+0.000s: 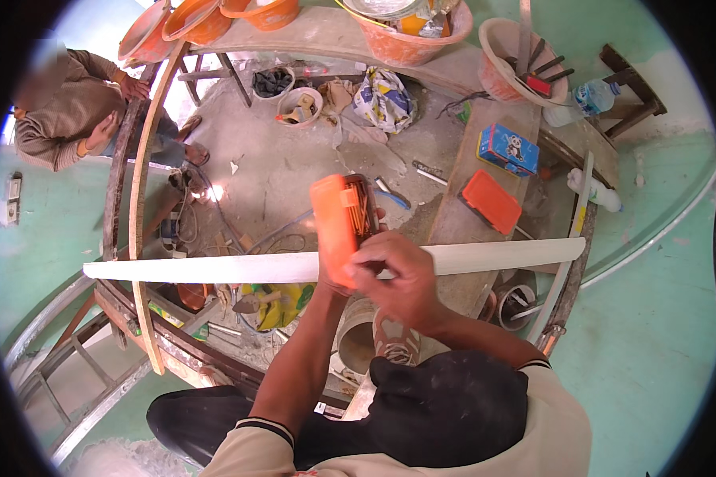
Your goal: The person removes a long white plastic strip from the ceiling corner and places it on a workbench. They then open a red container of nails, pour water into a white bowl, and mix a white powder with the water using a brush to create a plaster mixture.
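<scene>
My left hand [330, 274] holds an open orange plastic box [336, 226] upright; long thin nails or screws show inside it. My right hand [398, 274] reaches into the box from the right, fingers pinched at its contents. Both hands hover just above a long white strip [215, 269] that runs across the view from left to right. My knee and shoe [395, 342] are below the hands.
A flat orange lid [492, 200] and a blue tin [507, 149] lie on a wooden plank [465, 222] at right. Orange buckets [410, 36] stand on the far plank. A seated person [71, 103] is at upper left. Tools, cables and a bag litter the floor.
</scene>
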### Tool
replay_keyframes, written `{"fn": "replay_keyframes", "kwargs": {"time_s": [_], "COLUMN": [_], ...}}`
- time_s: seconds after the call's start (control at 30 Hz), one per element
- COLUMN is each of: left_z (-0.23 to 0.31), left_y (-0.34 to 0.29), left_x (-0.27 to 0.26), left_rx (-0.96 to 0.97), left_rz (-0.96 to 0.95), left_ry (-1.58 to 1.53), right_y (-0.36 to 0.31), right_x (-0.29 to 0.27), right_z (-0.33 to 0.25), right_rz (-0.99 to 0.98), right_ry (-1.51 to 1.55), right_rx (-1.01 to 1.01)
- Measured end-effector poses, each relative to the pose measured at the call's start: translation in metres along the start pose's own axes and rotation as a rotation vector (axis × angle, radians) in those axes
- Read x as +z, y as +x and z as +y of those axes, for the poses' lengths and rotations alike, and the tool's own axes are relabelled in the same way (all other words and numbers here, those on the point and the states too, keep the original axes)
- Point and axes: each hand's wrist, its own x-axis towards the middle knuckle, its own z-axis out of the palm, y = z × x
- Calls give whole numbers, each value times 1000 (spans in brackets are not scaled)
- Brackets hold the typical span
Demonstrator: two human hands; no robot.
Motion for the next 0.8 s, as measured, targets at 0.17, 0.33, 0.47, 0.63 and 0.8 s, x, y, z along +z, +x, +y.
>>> {"fn": "replay_keyframes", "kwargs": {"time_s": [0.17, 0.33, 0.47, 0.63, 0.8], "left_z": [8, 21, 29, 39, 104], "left_y": [-5, -7, -6, -4, 4], "left_x": [2, 25, 19, -4, -8], "left_rx": [22, 95, 141, 272, 373], "left_rz": [14, 12, -193, -13, -74], "left_ry": [-29, -78, -174, 145, 35], "right_y": [10, 12, 16, 5, 15], "right_x": [19, 23, 8, 9, -23], "right_z": [-16, -19, 18, 52, 72], "right_rz": [-32, 18, 129, 56, 95], "right_ry": [-162, -177, -247, -83, -247], "right_rx": [-158, -199, -46, 261, 248]}}
